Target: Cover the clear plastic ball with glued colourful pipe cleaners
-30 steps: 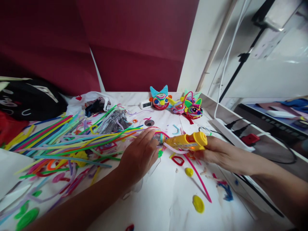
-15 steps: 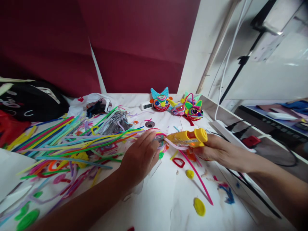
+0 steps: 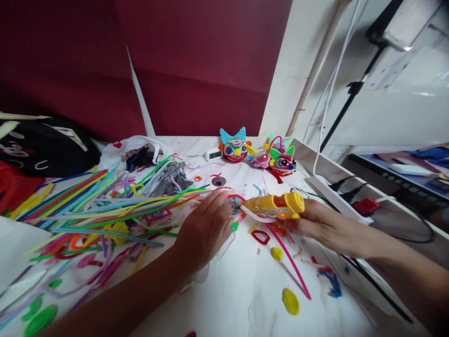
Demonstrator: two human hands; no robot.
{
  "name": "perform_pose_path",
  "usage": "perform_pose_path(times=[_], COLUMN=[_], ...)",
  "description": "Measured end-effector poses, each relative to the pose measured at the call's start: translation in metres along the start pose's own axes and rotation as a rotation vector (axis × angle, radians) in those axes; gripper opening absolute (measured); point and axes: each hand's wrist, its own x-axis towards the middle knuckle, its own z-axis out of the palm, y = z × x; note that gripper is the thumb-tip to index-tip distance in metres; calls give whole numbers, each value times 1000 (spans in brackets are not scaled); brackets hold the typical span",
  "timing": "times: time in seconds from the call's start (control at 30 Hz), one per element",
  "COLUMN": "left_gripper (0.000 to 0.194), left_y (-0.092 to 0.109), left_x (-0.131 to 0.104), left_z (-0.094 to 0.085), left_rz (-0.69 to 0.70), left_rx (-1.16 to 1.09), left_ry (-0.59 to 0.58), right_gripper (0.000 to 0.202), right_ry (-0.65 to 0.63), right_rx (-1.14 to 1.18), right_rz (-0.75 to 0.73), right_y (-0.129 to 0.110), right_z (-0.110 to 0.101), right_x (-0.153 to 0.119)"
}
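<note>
My right hand (image 3: 310, 220) grips a yellow glue gun (image 3: 277, 206) with a small orange light on it. The gun's nozzle points left, close to a clear item (image 3: 232, 202) wrapped with coloured strips. Around that item my left hand (image 3: 206, 224) is closed, its fingers covering most of it. A pale lilac pipe cleaner (image 3: 257, 216) runs from the item beneath the gun. From the same spot a magenta pipe cleaner (image 3: 288, 255) stretches toward the lower right.
Many coloured pipe cleaners (image 3: 80, 201) are heaped at left, beside a black bag (image 3: 45, 147). Decorated animal heads (image 3: 235, 147) stand at the back near a small white display (image 3: 213, 154). A power strip (image 3: 338, 199) with cables lies right. Yellow clay (image 3: 291, 301) lies in front.
My right hand and the glue gun have shifted slightly right, and the nozzle has drawn a little away from the clear item. My left hand is nearly still.
</note>
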Motion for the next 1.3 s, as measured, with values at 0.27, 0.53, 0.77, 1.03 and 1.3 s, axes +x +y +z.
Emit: perform_pose_path(times=[0.27,0.53,0.77,1.03,1.3], left_gripper=[23,20,22,21,29], left_y=[1,1,2,2,2], left_x=[1,0,2,1,3], left_z=[0,0,-1,-1,-1], left_rz=[-30,5,35,-23,9], left_rx=[5,18,45,20,51], left_ry=[1,22,52,-28,8], right_gripper=[23,19,23,20,17], right_ry=[-7,23,3,42,110], right_rx=[12,11,102,63,-81], right_rz=[-59,8,49,20,-78], right_y=[2,1,3,3,-1], right_z=[2,2,4,5,7], right_x=[-4,3,6,7,5])
